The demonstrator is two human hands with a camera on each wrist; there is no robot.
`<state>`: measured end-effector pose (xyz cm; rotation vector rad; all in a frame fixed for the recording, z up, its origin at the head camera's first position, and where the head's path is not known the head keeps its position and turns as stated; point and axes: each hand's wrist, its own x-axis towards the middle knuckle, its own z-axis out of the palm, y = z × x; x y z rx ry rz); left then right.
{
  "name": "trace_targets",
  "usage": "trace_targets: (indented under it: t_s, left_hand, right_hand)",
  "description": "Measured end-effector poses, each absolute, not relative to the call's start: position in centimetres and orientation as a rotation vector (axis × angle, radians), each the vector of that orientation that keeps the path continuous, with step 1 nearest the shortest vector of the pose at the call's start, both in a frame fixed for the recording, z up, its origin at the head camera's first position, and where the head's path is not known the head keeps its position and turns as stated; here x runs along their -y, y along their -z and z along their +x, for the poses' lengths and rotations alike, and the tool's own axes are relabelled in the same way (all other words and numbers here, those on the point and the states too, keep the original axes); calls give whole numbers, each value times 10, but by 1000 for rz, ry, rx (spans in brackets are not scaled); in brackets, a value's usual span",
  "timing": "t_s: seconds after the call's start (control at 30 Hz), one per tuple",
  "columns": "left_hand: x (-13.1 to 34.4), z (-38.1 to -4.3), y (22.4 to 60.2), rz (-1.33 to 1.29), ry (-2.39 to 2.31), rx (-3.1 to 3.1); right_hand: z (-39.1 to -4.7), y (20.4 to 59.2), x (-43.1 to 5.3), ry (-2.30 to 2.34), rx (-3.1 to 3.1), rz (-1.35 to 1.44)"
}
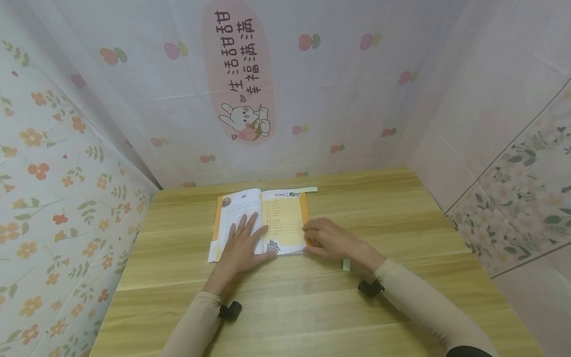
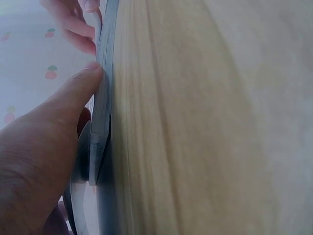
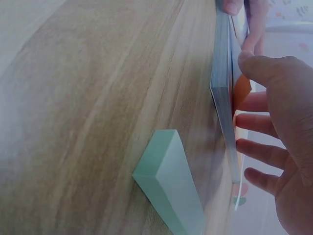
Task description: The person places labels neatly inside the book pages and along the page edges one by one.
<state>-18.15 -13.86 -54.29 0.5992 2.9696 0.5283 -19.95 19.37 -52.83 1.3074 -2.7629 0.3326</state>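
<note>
An open book [image 1: 283, 218] lies on the table, a page of dense text on its left side and a yellow contents page with an orange outer edge on its right. My left hand [image 1: 243, 245] rests spread across the left page and the gutter, its thumb on the lower edge of the right page. At the book's right edge, my right hand [image 1: 327, 238] pinches a slightly raised page [image 3: 235, 46] between thumb and curled index finger. The other right fingers [image 3: 261, 152] lie along the book's side.
A pale green block [image 3: 168, 178] sits on the wooden table [image 1: 285, 307] beside my right wrist. Another pale green strip [image 1: 309, 189] shows past the book's top right corner. White material [image 1: 211, 252] sticks out at its lower left. Patterned cloth [image 1: 348, 99] hangs behind the table.
</note>
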Motion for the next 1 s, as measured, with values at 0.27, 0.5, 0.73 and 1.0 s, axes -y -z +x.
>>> trace_targets:
  t_s: [0.27,0.5,0.73,1.0]
  left_hand:
    - [140,-182,545,622,-520,-2980]
    - [141,-181,545,648,-533,-2996]
    - [142,-178,545,673,-566,-3023]
    - [142,-176,540,671,-570,-3045]
  right_hand:
    - [-198,531,-193,-277,2659,1282]
    - [-198,532,-193,-265,2622,1195]
    - [-195,532,-192,-295,2668,1082]
    - [-194,529,-190,-405,2646,1046]
